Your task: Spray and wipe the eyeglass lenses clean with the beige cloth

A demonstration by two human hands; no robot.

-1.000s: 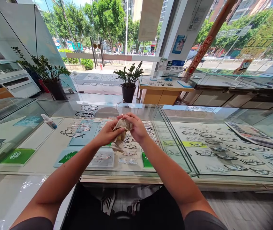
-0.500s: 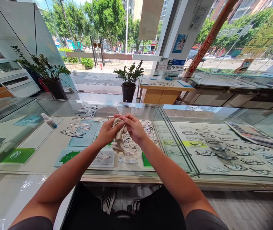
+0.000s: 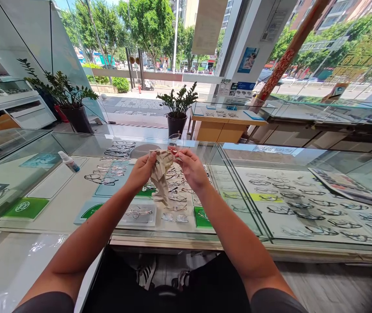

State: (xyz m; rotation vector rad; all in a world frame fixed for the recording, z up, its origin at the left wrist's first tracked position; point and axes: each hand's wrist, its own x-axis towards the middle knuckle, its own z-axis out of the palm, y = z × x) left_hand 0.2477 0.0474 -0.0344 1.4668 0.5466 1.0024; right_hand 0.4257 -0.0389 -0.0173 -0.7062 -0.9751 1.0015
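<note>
My left hand (image 3: pixel 143 171) is closed on a beige cleaning cloth (image 3: pixel 160 176) that hangs down in folds above the glass counter. Thin-framed eyeglasses (image 3: pixel 176 140) are pinched in my right hand (image 3: pixel 191 168), with a round lens standing up beyond the fingers. The cloth's upper edge reaches to the fingertips of my right hand; whether it touches the glasses there I cannot tell. Part of the frame is hidden behind fingers and cloth. Below both hands, several pairs of glasses (image 3: pixel 176 198) lie in rows.
A small white spray bottle (image 3: pixel 68 161) stands on the counter at left. Dark-framed glasses (image 3: pixel 101 179) lie near it. The glass counter (image 3: pixel 134 234) spans the front, with more glasses (image 3: pixel 306 204) at right. Beyond it stand a potted plant (image 3: pixel 177 108) and a wooden display table (image 3: pixel 220 130).
My hands have drawn apart. The cloth has come away from between the fingers of both hands and now hangs from my left hand, while the glasses show more clearly in my right.
</note>
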